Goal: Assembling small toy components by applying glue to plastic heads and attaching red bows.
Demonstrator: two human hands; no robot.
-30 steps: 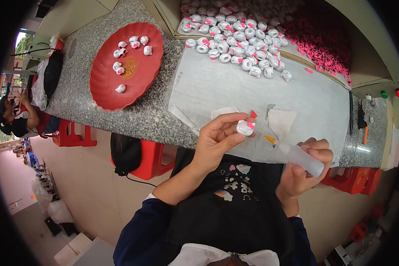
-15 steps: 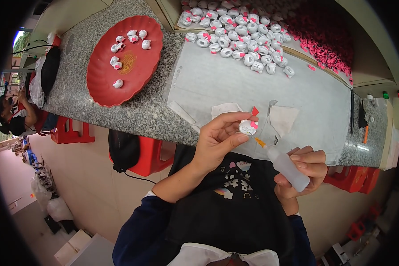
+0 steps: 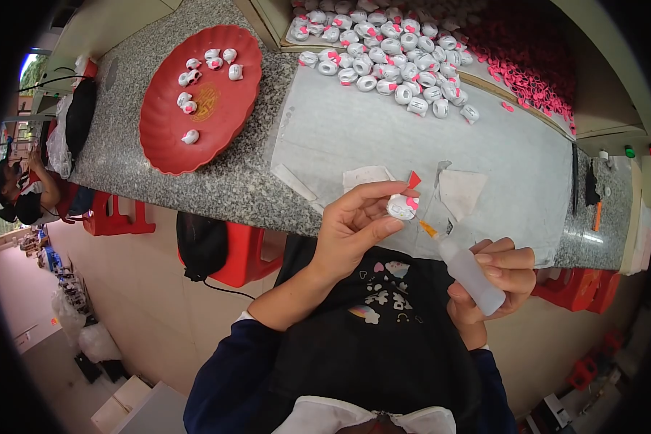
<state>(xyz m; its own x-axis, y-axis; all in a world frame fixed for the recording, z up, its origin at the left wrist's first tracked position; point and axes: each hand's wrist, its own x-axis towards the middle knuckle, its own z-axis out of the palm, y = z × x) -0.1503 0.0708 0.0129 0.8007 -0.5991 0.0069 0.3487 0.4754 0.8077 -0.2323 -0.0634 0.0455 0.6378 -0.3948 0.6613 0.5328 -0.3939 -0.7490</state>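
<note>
My left hand (image 3: 356, 228) pinches a small white cat-head figure (image 3: 400, 207) with a pink bow between thumb and fingers, just above the table's front edge. In my right hand (image 3: 500, 271) is a translucent squeeze bottle (image 3: 471, 276), tilted so that its thin orange nozzle (image 3: 428, 228) points up and left toward the figure. A small gap separates the nozzle tip from the figure. Behind my left fingers a red pointed piece (image 3: 414, 179) sticks up; what it belongs to I cannot tell.
A red scalloped plate (image 3: 228, 130) with several white figures stands at the left. Many white figures (image 3: 390, 69) are heaped at the back, beside a pile of pink pieces (image 3: 535, 90). A pale sheet (image 3: 340, 137) covers the granite table (image 3: 282, 72). Another person (image 3: 32, 188) sits far left.
The nozzle tip has drawn slightly away from the figure. The figure has turned a little in my left fingers; both hands keep their holds.
</note>
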